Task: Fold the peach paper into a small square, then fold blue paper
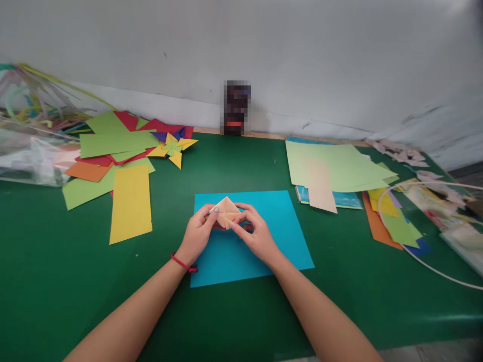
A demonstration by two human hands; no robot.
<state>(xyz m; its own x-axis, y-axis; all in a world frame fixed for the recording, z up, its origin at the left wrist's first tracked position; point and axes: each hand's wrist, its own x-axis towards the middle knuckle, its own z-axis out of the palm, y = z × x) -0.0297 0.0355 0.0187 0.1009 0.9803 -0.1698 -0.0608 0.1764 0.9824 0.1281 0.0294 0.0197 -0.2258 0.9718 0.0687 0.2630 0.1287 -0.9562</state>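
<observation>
A small piece of folded peach paper [227,205] is held between both hands, its top corner pointing away from me and creases crossing its face. My left hand [199,229] grips its left side, the thumb pressed on top. On the right, my right hand [256,234] pinches the lower right edge with thumb and fingertips. Some fingers of both hands are hidden beneath the paper. Under the hands lies a blue sheet of paper [249,261], flat on the green table [169,311].
Left are a yellow sheet [131,206], green sheets [116,143], a folded paper star [172,147] and a clear plastic bag [37,161]. Right are pale green sheets [339,163], a peach strip [320,186], coloured scraps [400,221] and a white hoop [411,254]. A pixelated dark object [236,108] stands against the wall.
</observation>
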